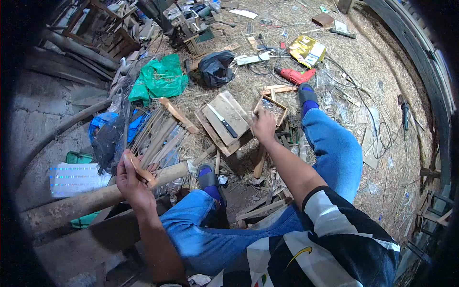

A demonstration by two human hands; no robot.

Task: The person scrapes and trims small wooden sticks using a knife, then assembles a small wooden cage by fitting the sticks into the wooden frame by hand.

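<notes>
Left hand [132,184] grasping a wood piece [142,171], right hand [265,125] at the small box [284,115], whether fingers grip anything cannot be told, knife [223,122] on board [234,111].

The held piece of wood [141,171] was orange-brown; the knife [223,121] was silvery with a black handle [231,130]. Around me, a red drill [297,76], a green bag [160,80], a black bag [215,68] and a gold-and-white packet [303,49] stood out from straw-yellow litter [356,55]. Worn nearby were blue jeans [334,143], purple socks [310,102] and a black-and-white panelled shirt [330,217] with a yellow swoosh [300,255].
</notes>
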